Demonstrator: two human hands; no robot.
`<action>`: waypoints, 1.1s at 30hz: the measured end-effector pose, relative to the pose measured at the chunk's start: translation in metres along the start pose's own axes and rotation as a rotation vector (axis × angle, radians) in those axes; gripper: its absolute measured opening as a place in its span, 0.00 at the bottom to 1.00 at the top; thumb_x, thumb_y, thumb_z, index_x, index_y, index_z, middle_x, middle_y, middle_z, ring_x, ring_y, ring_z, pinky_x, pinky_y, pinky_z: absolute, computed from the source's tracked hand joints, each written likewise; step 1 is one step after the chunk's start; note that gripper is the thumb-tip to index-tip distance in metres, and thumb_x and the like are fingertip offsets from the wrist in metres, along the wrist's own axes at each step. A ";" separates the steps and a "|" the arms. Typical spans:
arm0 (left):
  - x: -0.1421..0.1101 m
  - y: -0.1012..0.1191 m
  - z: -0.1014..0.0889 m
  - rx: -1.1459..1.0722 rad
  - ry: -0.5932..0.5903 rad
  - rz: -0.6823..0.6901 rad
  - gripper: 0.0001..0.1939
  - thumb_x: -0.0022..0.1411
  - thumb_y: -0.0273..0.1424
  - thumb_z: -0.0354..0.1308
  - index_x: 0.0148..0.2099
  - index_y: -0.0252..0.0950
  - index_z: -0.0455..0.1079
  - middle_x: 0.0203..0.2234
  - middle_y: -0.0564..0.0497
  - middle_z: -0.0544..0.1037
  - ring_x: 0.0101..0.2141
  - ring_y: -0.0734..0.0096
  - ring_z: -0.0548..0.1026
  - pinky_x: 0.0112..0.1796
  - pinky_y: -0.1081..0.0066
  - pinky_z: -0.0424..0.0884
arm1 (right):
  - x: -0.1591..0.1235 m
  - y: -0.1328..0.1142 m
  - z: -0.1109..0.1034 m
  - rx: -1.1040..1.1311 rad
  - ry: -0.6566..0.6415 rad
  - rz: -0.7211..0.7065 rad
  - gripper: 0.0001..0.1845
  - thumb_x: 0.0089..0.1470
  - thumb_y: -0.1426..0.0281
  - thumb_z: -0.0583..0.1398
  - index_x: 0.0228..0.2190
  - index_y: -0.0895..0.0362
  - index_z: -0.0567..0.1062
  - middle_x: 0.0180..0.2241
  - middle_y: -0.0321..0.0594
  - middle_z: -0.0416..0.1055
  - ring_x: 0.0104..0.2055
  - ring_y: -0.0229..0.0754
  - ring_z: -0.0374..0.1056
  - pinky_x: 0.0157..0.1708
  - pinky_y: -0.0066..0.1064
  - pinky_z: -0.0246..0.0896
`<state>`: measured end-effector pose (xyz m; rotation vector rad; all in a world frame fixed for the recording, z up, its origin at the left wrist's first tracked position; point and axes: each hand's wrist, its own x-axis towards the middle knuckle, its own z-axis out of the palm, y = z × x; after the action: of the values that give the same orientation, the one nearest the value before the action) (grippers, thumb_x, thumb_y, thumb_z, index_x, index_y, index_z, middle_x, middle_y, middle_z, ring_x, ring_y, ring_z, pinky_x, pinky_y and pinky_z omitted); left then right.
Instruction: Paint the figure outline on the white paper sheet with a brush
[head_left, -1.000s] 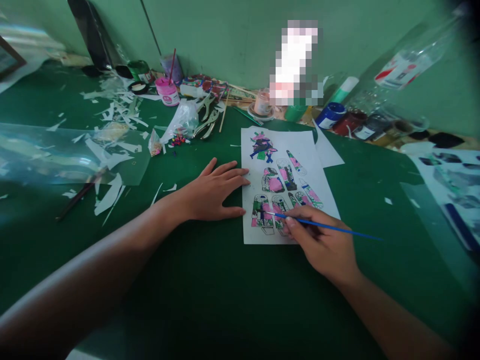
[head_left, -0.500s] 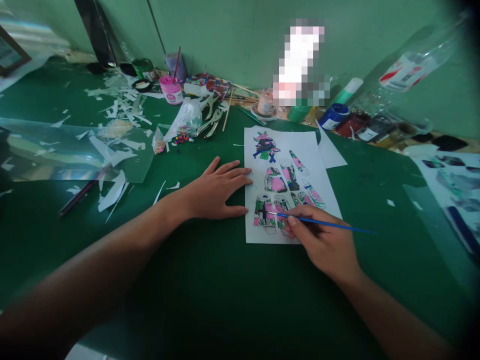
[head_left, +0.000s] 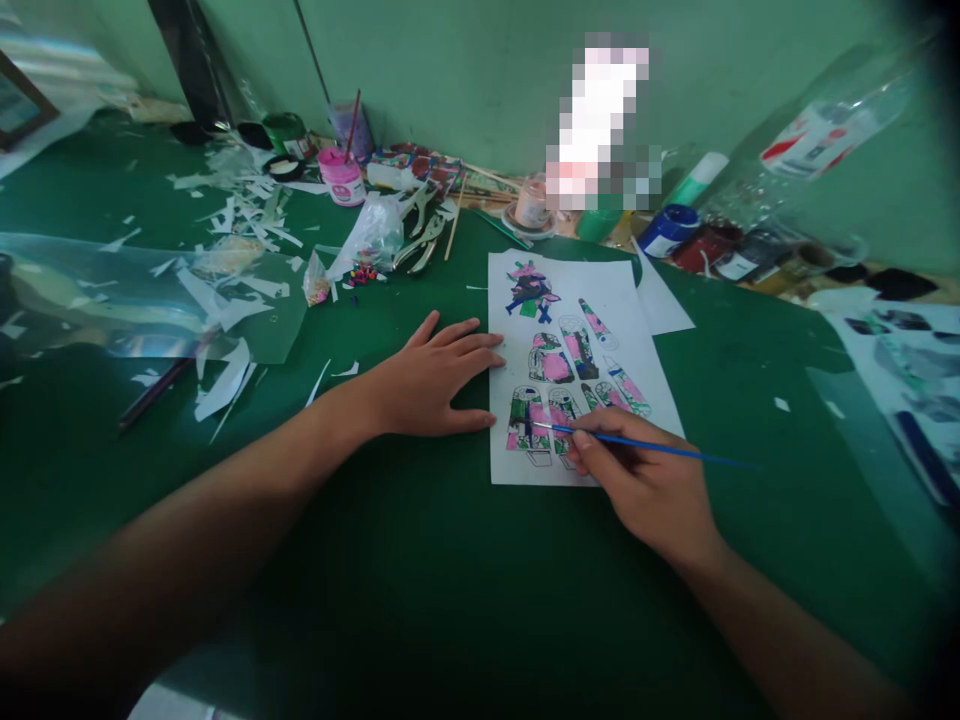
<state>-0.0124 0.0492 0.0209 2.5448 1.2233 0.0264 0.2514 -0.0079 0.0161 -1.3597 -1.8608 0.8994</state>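
A white sheet [head_left: 600,300] printed with small figure parts, painted pink, green and blue, lies on the green table [head_left: 420,560]. My right hand [head_left: 649,490] grips a thin blue paintbrush [head_left: 637,445]; its tip touches a shape in the sheet's lower left. My left hand [head_left: 427,385] lies flat with fingers apart on the table, its fingertips at the sheet's left edge.
Paint pots [head_left: 341,178], jars [head_left: 667,230], pliers [head_left: 420,245] and a small plastic bag [head_left: 367,240] crowd the back edge by the green wall. Paper scraps [head_left: 225,300] and a clear plastic sheet [head_left: 112,300] cover the left. Another painted sheet [head_left: 907,370] lies far right.
The brush tip has shifted slightly over the lower-left shapes. My left hand has stayed flat in place. The camera view moved a little.
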 end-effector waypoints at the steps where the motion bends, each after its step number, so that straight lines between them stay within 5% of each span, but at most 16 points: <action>1: 0.000 0.000 0.000 -0.001 -0.001 0.000 0.35 0.65 0.53 0.53 0.66 0.42 0.57 0.70 0.50 0.52 0.69 0.52 0.43 0.65 0.42 0.31 | 0.000 0.000 0.000 0.002 0.002 -0.001 0.06 0.58 0.68 0.61 0.35 0.56 0.79 0.28 0.38 0.77 0.28 0.40 0.75 0.26 0.31 0.72; 33: 0.001 -0.002 0.002 -0.002 0.000 0.001 0.35 0.64 0.54 0.52 0.66 0.42 0.58 0.70 0.49 0.51 0.69 0.52 0.43 0.65 0.43 0.30 | 0.000 0.002 0.002 -0.015 0.011 0.002 0.08 0.58 0.66 0.61 0.35 0.55 0.79 0.29 0.39 0.78 0.27 0.41 0.74 0.26 0.32 0.73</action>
<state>-0.0131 0.0503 0.0188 2.5440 1.2209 0.0276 0.2512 -0.0076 0.0133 -1.3735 -1.8617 0.8783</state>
